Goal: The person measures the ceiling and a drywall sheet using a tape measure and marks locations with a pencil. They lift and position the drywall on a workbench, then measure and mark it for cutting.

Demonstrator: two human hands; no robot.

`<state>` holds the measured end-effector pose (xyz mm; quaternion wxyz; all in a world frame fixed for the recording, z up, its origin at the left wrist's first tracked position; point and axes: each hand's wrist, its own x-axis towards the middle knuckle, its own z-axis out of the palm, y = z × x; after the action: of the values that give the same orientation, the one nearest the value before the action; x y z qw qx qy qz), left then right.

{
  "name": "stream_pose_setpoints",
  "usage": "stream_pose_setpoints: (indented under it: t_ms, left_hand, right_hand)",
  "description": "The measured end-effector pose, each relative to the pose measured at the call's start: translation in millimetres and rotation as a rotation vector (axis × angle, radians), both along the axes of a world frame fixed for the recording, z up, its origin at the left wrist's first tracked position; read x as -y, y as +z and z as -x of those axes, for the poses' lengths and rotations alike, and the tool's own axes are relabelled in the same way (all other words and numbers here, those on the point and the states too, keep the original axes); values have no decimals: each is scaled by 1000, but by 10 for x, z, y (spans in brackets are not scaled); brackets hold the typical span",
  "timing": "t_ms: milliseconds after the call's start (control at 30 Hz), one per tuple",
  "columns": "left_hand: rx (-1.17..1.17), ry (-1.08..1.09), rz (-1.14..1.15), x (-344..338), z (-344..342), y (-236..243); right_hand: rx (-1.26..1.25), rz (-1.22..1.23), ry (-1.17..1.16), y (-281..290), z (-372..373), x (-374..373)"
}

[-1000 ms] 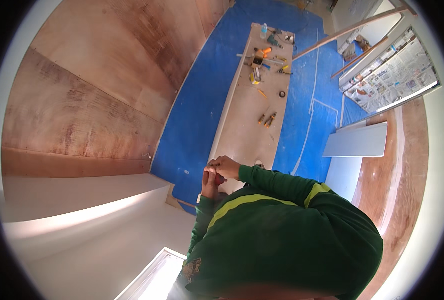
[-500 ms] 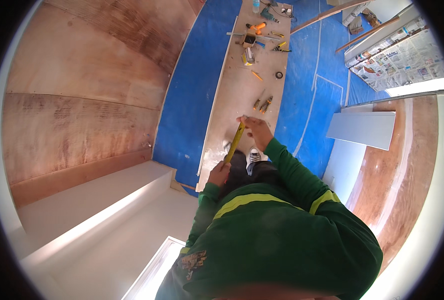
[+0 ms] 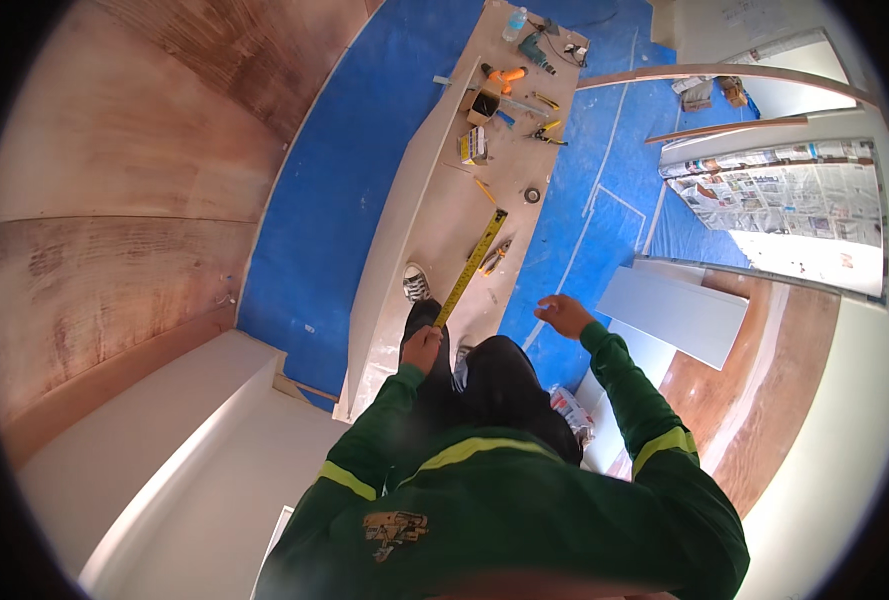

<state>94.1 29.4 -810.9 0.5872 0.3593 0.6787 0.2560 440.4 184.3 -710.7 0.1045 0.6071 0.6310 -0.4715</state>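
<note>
My left hand is closed on a tape measure, whose case is mostly hidden in the fingers. Its yellow blade slants up and away over the board, with the far end free. To the right, my right hand is apart from the tape and holds nothing; its fingers are loosely curved and spread. Orange-handled pliers lie on the board just right of the blade. Beyond the blade's tip are an orange pencil-like stick and a roll of black tape.
I stand on a long tan board over blue floor sheeting. Farther along lie an orange drill, a green drill, a small open box, yellow-black pliers and a water bottle. White panels lean at right.
My right hand has let go of the blade's end and moved right, away from it. My left hand has shifted left with the tape, and a foot has stepped forward.
</note>
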Motion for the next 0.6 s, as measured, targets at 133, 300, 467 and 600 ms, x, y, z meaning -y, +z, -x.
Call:
stream_pose_setpoints:
  t_ms: [133,300,467,600]
  left_hand:
    - [108,34,41,-322,-228,-486]
    - [441,86,209,-626,-558,-1250]
    - [270,21,231,-900,-735,-1723]
    - [-24,-177,73,-1196,-703,-1677]
  right_hand:
    - [8,66,-177,-1145,-194,-181]
    - [149,-32,-207,-3148,-196,-723]
    - [254,-227,-45,-4954,53,-1601]
    - [205,-172,-280,-5630,340,-2223]
